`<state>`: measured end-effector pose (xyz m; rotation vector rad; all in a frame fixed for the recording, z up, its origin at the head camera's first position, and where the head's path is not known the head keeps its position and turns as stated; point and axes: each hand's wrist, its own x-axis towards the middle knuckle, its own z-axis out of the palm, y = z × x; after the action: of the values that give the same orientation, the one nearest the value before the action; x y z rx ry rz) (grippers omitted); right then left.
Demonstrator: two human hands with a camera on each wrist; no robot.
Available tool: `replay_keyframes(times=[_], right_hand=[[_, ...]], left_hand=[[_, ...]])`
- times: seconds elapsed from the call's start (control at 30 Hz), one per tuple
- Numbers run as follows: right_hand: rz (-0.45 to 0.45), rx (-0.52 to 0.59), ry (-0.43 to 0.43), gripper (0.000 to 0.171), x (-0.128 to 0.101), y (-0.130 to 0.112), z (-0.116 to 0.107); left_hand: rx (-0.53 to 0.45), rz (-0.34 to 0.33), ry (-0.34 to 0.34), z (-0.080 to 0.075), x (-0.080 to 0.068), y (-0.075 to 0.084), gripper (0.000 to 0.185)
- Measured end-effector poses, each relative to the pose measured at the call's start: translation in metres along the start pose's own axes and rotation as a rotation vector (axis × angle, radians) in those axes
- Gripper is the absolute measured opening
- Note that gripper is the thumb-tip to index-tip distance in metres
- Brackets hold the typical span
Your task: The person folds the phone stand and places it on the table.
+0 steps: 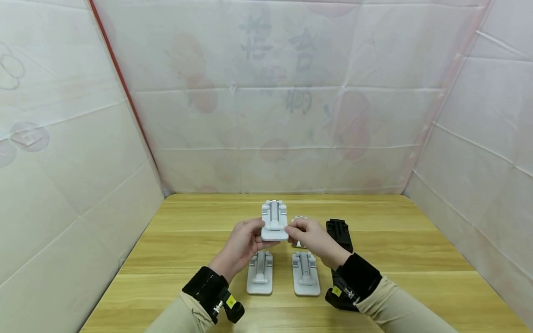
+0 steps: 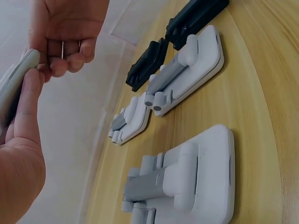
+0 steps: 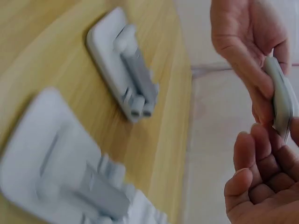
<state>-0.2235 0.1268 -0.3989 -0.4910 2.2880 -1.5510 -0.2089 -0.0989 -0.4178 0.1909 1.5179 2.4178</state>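
A folded white and grey phone stand [image 1: 274,221] is held up above the table. My left hand [image 1: 243,241] grips it from the left, thumb on its edge and fingers beneath. At the stand's lower right corner, my right hand [image 1: 314,238] pinches the edge between thumb and forefinger. The left wrist view shows the held stand [image 2: 16,86] edge-on, and so does the right wrist view, where its pale rim [image 3: 281,100] lies between both hands. Below on the table lie two more folded white stands, one on the left [image 1: 260,275] and one on the right [image 1: 306,275].
Another white stand [image 1: 299,245] lies farther back, partly covered by the right hand. On the right are two black folded stands, the far one [image 1: 340,234] and a near one [image 1: 343,303] partly behind the right wrist. White sheeting [image 1: 275,115] encloses the wooden table [image 1: 187,259].
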Motion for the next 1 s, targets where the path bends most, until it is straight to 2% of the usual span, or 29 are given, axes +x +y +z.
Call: replay_keyframes(times=[0.17, 0.3, 0.43, 0.57, 0.73, 0.87, 1.0], right_hand=[[0.026, 0.161, -0.019, 0.028, 0.002, 0.003, 0.002], [0.055, 0.239, 0.004, 0.028, 0.003, 0.005, 0.004], [0.067, 0.264, 0.030, 0.031, 0.004, 0.007, 0.003], [0.068, 0.276, 0.044, 0.030, 0.006, 0.011, 0.001], [0.076, 0.266, 0.058, 0.026, 0.007, 0.014, 0.003], [0.081, 0.219, 0.054, 0.029, 0.007, 0.015, 0.004], [0.089, 0.191, 0.053, 0.033, 0.005, 0.016, 0.001]], left_hand=[[0.082, -0.020, 0.010, 0.000, 0.001, 0.001, 0.044], [0.255, -0.042, 0.043, -0.001, 0.001, 0.003, 0.041], [0.399, -0.052, 0.076, -0.003, 0.000, 0.004, 0.040], [0.414, -0.073, 0.053, -0.007, -0.002, 0.001, 0.040], [0.358, -0.103, 0.031, -0.008, -0.002, -0.003, 0.033], [0.316, -0.120, 0.052, -0.011, 0.000, -0.005, 0.030], [0.342, -0.121, 0.100, -0.017, 0.002, -0.007, 0.037]])
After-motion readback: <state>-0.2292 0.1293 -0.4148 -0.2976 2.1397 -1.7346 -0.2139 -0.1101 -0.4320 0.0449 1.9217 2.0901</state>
